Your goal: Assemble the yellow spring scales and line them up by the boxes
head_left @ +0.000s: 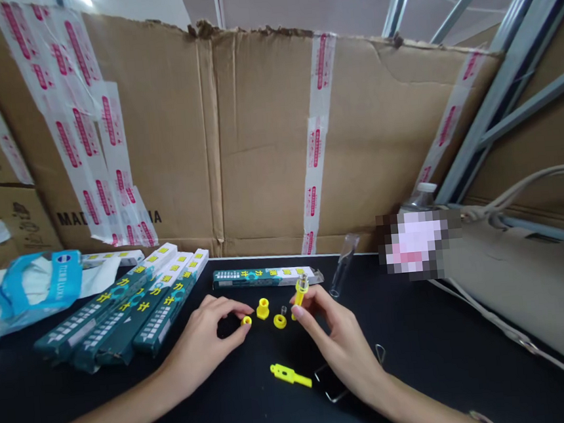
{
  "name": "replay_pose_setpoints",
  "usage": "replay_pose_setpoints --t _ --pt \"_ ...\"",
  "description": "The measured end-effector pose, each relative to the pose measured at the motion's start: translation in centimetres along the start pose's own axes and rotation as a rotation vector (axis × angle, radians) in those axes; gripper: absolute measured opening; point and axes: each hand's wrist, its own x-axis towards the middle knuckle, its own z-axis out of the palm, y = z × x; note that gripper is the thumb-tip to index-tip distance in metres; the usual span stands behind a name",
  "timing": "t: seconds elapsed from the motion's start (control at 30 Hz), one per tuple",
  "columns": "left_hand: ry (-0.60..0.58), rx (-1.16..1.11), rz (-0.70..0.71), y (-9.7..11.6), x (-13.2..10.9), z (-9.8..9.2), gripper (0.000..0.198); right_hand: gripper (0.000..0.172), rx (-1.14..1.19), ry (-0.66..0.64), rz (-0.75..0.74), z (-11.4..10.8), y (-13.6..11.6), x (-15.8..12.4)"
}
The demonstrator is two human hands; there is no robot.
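Yellow plastic tube (299, 293), capped with a clear tip, stands slightly tilted, pinched in my right hand (337, 341). My left hand (203, 330) curls narrow at a small yellow ring (246, 320); I can't tell if it grips. A yellow collar (263, 308) and a yellow washer (280, 321) sit between my hands. A yellow handle piece (290, 375) lies nearer me on the black tabletop (421, 331), with open room rightward. Green boxes (123, 311) crowd the left; a cardboard wall (266, 140) rises beyond the far edge.
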Motion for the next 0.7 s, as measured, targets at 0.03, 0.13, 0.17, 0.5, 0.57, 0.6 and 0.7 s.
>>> replay_pose_setpoints --t 0.03,0.13,0.17,0.5,0.57,0.6,0.7 --pt "0.017 0.006 0.017 0.0 0.0 0.0 0.019 0.019 -0.039 -0.003 -0.011 0.0 0.1 0.1" --pt "0.109 0.022 0.127 0.3 -0.3 0.0 0.023 0.019 -0.071 -0.027 0.005 0.0 0.3 0.3" --pt "0.129 0.028 0.177 0.5 -0.4 -0.1 0.022 0.019 -0.059 -0.036 0.016 0.0 0.4 0.3" --pt "-0.034 0.051 0.344 1.5 -1.2 0.0 0.017 0.020 -0.175 -0.092 -0.020 0.0 0.6 0.6" --pt "-0.049 0.049 0.343 1.6 -1.2 0.0 0.016 0.021 -0.200 -0.110 -0.021 -0.1 0.4 0.6" --pt "-0.055 0.050 0.343 1.6 -1.2 0.0 0.015 0.020 -0.211 -0.123 -0.019 -0.2 0.4 0.5" --pt "-0.077 0.056 0.339 1.7 -1.3 0.0 0.016 0.018 -0.230 -0.186 -0.039 -0.3 0.2 0.4"
